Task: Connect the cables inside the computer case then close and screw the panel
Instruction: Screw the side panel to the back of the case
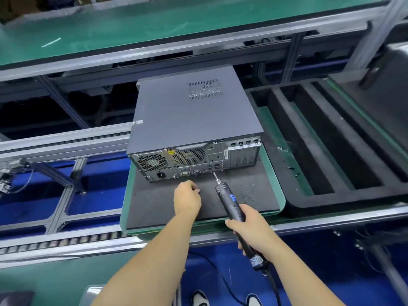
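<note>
Foam mat [154, 208] bare before computer case [194, 115]; right hand [249, 226] grips screwdriver [231, 204]; left hand [187, 197] fingers curled, contents unclear.

Under the left hand [187, 198], a black foam mat [154, 208] set in a green-rimmed pallet [124, 204]. Right of the right hand [249, 226] and beyond it, a black foam tray [284, 164] with long slots. Left of the left hand, grey roller rails [55, 240] over blue floor [92, 202]. Far beyond both hands, a long green bench top [132, 25] edged in grey metal. Nearer than the hands, two white shoe tips [199, 298].
</note>
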